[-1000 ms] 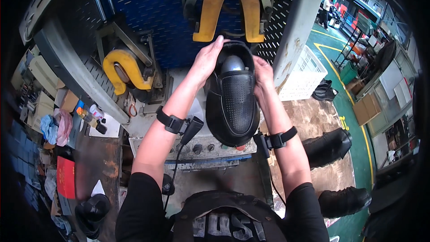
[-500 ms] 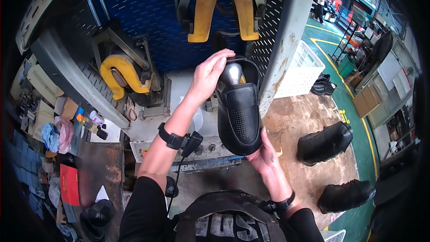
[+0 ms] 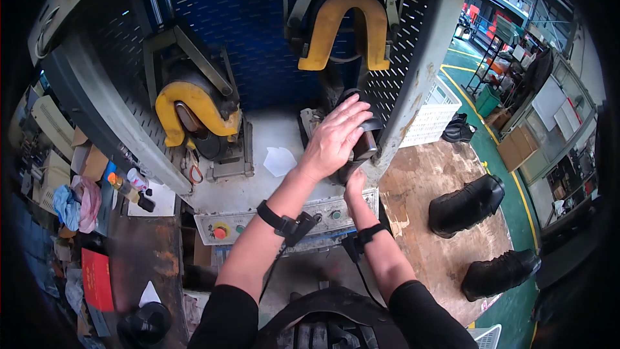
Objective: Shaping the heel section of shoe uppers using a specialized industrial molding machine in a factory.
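At the right-hand station of the machine, both of my hands are on a black shoe (image 3: 347, 173), mostly hidden under them. Stretched over its top lies my left hand (image 3: 334, 137), fingers extended and slightly apart, thumb hidden. Below it my right hand (image 3: 354, 183) is bent against the near end of the shoe; its fingers are tucked out of sight. A brownish block (image 3: 366, 145) pokes out beside my left fingers. Behind my hands hangs a yellow U-shaped clamp pad (image 3: 349, 22). A second yellow pad (image 3: 194, 111) sits at the left station.
A control panel (image 3: 294, 218) with a red button (image 3: 221, 231) runs along the machine's front. Two black shoes (image 3: 466, 205) lie on the wooden board (image 3: 413, 252) at right, near a white crate (image 3: 429, 119). The frame post (image 3: 413, 84) stands close to my hands.
The shoe has moved away from me and down into the right station. My left hand now lies over it, and my right hand has shifted forward and slightly left. My view has shifted a little.
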Demonstrator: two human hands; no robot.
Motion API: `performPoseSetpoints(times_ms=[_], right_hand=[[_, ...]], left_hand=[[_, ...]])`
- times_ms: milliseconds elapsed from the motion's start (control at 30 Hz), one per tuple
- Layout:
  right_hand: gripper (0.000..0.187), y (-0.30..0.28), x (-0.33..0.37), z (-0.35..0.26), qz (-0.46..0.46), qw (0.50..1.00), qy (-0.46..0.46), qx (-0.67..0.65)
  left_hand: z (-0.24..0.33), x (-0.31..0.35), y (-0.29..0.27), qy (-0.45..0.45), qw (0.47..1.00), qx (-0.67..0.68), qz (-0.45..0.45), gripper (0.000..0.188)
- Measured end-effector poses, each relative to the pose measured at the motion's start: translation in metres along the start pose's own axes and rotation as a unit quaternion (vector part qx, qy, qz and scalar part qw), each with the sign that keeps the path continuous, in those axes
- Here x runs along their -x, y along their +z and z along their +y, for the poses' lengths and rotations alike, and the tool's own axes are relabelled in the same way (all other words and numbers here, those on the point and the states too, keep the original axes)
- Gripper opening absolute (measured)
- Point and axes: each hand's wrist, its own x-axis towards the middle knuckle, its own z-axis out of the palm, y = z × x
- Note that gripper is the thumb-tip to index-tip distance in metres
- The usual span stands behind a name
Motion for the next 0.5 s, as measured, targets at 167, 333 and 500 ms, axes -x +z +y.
performPoseSetpoints(times_ms=[167,333,500], right_hand=[[0.046,0.026,-0.053,0.024,0.063,0.947,-0.094,0.300],[0.045,-0.003,-0.022,0.069,0.068,0.950,-0.108,0.284],[0.044,0.048,-0.089,0.034,0.081,0.946,-0.113,0.294]], left_hand=[[0.010,0.024,0.017,-0.049,0.998,-0.029,0.001,0.039],[0.026,0.128,0.003,-0.188,0.982,0.010,-0.011,0.037],[0.025,0.214,-0.011,-0.290,0.955,0.063,-0.015,0.024]])
